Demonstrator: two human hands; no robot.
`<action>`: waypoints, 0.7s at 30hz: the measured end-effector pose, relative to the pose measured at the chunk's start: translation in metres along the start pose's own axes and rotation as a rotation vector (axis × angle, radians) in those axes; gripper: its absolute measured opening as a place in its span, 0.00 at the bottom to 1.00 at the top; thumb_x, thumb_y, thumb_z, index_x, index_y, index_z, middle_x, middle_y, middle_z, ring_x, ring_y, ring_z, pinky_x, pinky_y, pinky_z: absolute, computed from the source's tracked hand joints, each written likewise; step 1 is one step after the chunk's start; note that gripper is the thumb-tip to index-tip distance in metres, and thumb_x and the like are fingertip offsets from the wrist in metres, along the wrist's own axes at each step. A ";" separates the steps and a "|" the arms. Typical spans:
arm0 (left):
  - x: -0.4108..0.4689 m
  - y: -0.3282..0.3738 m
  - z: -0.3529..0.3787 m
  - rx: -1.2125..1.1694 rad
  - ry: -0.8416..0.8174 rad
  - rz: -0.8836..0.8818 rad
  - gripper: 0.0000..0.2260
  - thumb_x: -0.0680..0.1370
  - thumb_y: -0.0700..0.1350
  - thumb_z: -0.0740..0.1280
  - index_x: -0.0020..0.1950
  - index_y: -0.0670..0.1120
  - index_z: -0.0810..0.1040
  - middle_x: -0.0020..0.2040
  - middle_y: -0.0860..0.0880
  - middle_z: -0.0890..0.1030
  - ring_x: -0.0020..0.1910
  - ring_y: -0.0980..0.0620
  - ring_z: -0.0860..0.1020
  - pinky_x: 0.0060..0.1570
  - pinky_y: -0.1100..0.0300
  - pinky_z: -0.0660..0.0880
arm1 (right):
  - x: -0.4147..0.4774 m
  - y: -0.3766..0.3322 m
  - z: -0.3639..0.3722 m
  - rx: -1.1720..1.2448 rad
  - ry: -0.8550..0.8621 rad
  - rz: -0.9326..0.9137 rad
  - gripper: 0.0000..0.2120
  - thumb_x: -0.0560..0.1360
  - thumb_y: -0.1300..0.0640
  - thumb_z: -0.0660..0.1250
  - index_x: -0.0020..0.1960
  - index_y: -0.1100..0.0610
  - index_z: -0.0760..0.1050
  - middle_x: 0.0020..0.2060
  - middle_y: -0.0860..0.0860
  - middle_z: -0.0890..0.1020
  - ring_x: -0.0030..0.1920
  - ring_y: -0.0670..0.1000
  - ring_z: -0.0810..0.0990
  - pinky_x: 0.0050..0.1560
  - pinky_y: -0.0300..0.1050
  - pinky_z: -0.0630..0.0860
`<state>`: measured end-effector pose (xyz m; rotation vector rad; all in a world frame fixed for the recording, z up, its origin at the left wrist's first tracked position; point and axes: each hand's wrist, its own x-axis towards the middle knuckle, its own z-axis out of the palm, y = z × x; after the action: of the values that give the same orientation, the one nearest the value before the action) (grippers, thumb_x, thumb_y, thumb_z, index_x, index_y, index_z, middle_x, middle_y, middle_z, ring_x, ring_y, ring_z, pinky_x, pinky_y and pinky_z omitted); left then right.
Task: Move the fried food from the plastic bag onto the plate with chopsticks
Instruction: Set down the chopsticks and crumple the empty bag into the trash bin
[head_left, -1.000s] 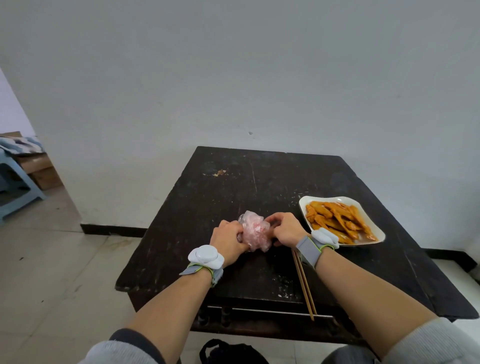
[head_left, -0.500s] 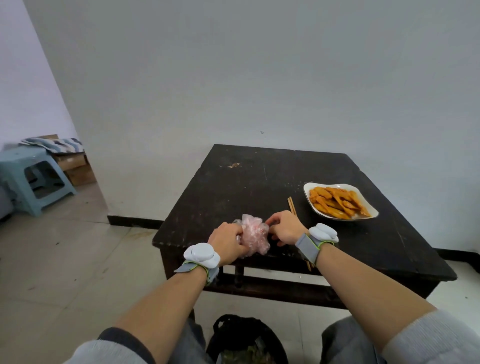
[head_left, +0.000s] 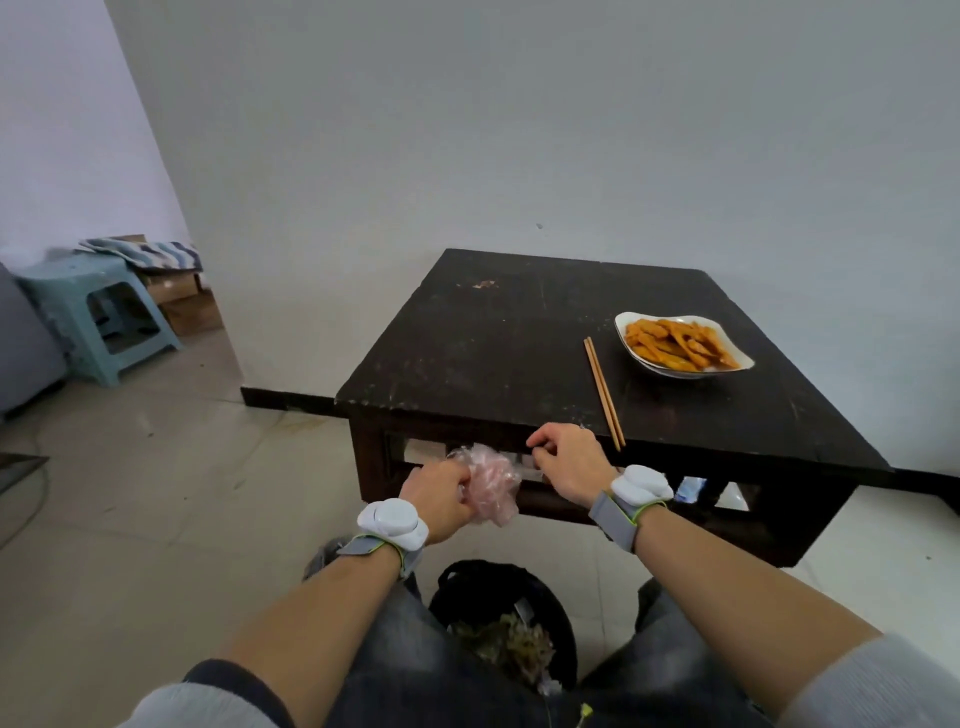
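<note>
- Since a second ago the crumpled plastic bag (head_left: 491, 483) has come off the dark table (head_left: 519, 332), both hands with it.
- Left hand (head_left: 440, 498) clenches the bag; right hand (head_left: 569, 461) pinches its clear edge.
- Trash bin (head_left: 511, 618) sits directly below the bag.
- On the table, chopsticks (head_left: 602, 391) lie beside the plate (head_left: 626, 340) of fried food (head_left: 675, 344).
- Pale floor, grey wall.

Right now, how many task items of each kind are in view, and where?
Plate of fried food, on table: 1
Chopsticks, on table: 2
Crumpled plastic bag, in the left hand off the table: 1
Total: 4
</note>
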<state>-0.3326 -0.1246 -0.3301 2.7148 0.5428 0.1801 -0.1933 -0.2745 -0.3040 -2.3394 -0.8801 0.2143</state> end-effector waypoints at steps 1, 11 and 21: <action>-0.001 -0.003 0.008 0.033 -0.050 -0.009 0.07 0.71 0.46 0.67 0.37 0.48 0.70 0.46 0.44 0.78 0.48 0.41 0.75 0.45 0.53 0.70 | -0.003 0.006 0.006 -0.028 -0.008 0.002 0.08 0.75 0.55 0.65 0.51 0.48 0.81 0.44 0.49 0.84 0.45 0.52 0.83 0.50 0.49 0.80; 0.002 -0.022 0.092 0.230 -0.293 -0.036 0.12 0.74 0.46 0.64 0.54 0.42 0.77 0.61 0.43 0.69 0.61 0.41 0.67 0.58 0.52 0.68 | -0.014 0.073 0.062 -0.099 -0.355 0.182 0.09 0.74 0.53 0.66 0.53 0.49 0.81 0.48 0.54 0.85 0.46 0.55 0.84 0.52 0.50 0.81; 0.016 -0.057 0.169 0.227 -0.513 -0.034 0.26 0.71 0.61 0.60 0.62 0.46 0.73 0.59 0.43 0.70 0.59 0.40 0.67 0.46 0.51 0.65 | -0.012 0.128 0.117 -0.212 -0.542 0.321 0.12 0.76 0.55 0.65 0.57 0.55 0.82 0.54 0.56 0.84 0.54 0.57 0.82 0.54 0.46 0.78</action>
<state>-0.3055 -0.1243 -0.5072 2.8030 0.4738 -0.6056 -0.1742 -0.2985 -0.4751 -2.6631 -0.7892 0.9657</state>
